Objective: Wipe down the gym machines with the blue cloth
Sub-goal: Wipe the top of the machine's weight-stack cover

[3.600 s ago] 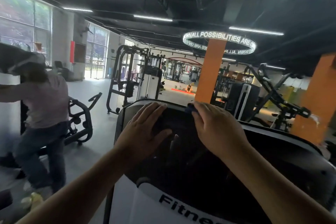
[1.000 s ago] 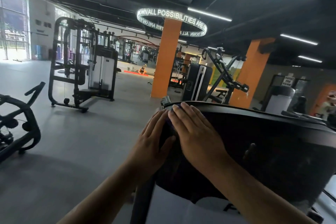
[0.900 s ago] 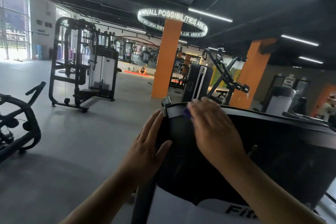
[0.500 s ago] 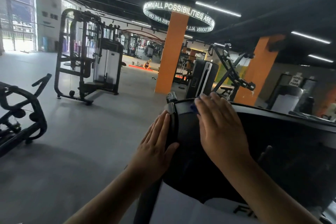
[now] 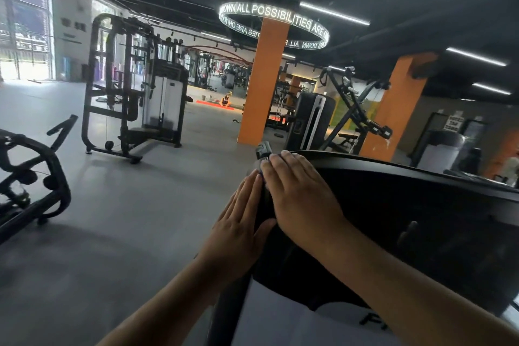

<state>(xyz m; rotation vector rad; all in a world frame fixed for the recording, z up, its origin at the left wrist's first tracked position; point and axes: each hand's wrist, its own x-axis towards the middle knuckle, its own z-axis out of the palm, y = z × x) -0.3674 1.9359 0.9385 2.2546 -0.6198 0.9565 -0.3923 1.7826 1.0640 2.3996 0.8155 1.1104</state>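
Blue cloth (image 5: 265, 175): only a thin strip shows, at the left fingertip edge of the right hand; the rest lies hidden under the palm, against the upper left corner of the machine shroud.
Cloth handling (judgement): soft, light and limp; it likely bunches or slides out unless pressed flat. It has no stiffness of its own and follows the surface beneath it.
Hold point (judgement): best kept under the full palm with the fingers spread over it, not pinched at one edge.
Right hand (image 5: 302, 196): laid flat, fingers extended and close together, pressing the cloth onto the shroud. It is a press, not a pinch.
Left hand (image 5: 240, 223): flat and empty, fingers straight and together, resting on the left side edge of the shroud just beside the right hand; thumb lies across the dark front face.
Machine shroud (image 5: 407, 219): dark, smooth, curved panel with a rounded top rim; white lower panel with partial lettering. It looks rigid and glossy, so the cloth probably glides easily.
Fitting at corner (image 5: 263, 150): small grey-black part just past the fingertips; a likely snag point for the cloth.
Surroundings: cable machine (image 5: 134, 87) and orange pillar (image 5: 262, 84) stand well apart.
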